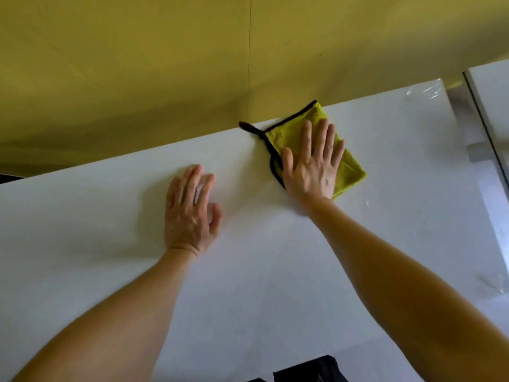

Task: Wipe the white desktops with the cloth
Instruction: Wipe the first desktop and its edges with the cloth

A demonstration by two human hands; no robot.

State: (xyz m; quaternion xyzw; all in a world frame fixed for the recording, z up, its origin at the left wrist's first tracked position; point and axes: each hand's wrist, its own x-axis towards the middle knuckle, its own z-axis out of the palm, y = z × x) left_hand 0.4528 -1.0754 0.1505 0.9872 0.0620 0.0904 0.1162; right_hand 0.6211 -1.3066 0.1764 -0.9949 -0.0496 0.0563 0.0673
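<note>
Cloth: a yellow-green cloth [349,172] with dark edging lies flat at the far edge of the white worktop [275,271], toward 1 o'clock in the view. Its hanging loop [249,127] trails off at 10 o'clock from it, against the yellow wall [137,64].
Right hand: the right hand [314,164] presses palm-down on the cloth with fingers straight and spread. It covers the near left part of the cloth and pinches nothing.
Left hand: the left hand [190,213] rests flat on bare worktop at 8 o'clock from the cloth, well apart from it, fingers loosely extended and holding nothing.
Handling: the cloth looks soft, light and plush, so it would likely bunch or fold if pushed from one edge.
Where to hold: a flat palm over the cloth's middle looks the best hold, with fingers fanned toward its far corners. The loop is a poor grip for wiping.
Surface: the worktop looks smooth and glossy, so the cloth should slide easily. The far edge is a place where the cloth could slip off.
Neighbours: a second worktop [490,86] stands at 2 o'clock across a narrow gap. Clear plastic film [421,92] clings to the near corner there and may snag.
</note>
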